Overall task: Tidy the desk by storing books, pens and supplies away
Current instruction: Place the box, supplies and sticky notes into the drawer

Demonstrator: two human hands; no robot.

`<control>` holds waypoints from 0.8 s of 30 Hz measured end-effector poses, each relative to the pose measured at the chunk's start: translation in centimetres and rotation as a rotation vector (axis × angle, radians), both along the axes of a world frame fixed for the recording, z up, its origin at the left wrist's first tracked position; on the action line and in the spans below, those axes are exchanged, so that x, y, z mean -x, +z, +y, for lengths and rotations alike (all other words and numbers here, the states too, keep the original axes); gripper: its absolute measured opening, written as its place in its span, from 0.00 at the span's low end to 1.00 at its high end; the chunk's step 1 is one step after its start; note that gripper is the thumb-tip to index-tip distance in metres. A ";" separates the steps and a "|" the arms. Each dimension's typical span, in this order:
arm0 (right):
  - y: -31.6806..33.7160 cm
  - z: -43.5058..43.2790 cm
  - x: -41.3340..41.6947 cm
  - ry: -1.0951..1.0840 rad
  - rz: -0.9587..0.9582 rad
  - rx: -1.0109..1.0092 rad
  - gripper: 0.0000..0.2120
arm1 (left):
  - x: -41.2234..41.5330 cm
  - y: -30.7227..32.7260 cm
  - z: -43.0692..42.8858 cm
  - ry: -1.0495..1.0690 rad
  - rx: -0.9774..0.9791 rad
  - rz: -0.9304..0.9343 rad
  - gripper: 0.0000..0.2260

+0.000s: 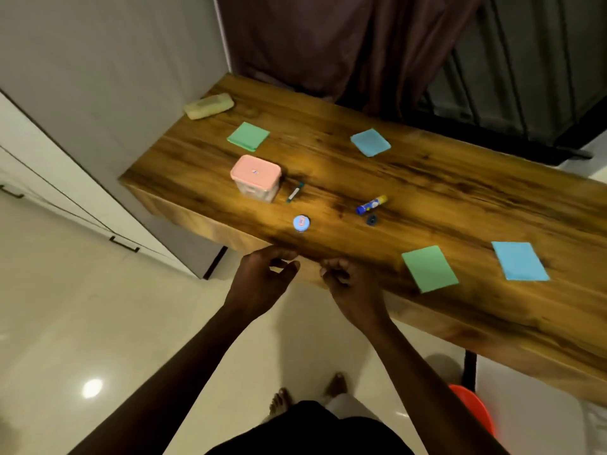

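On the wooden desk stands a clear box with a pink lid, closed. A small pen lies just right of it. A round blue tin sits near the front edge. A blue and yellow glue stick lies mid-desk with a dark cap beside it. Two green pads and two blue pads lie scattered. My left hand and right hand hover at the front edge, fingers loosely curled, holding nothing.
A beige pouch lies at the desk's far left corner by the wall. White cupboards stand to the left, a dark curtain behind. A red stool sits under the desk at the lower right. My feet are on the tiled floor.
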State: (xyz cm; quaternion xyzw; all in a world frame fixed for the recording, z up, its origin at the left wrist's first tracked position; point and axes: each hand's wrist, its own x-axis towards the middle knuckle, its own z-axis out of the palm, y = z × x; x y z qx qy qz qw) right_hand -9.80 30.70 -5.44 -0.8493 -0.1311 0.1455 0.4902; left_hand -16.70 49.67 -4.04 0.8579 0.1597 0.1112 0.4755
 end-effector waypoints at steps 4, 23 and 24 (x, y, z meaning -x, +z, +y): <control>-1.5 2.5 -0.4 0.094 0.094 -0.018 0.07 | 0.6 -1.3 2.4 0.063 -0.012 0.068 0.07; -10.8 11.3 -1.5 -0.328 1.066 -0.446 0.12 | -0.9 -10.4 12.1 0.345 0.564 0.410 0.10; -11.5 11.6 -1.6 -0.401 1.120 -0.521 0.13 | -1.3 -10.9 12.7 0.368 0.669 0.392 0.10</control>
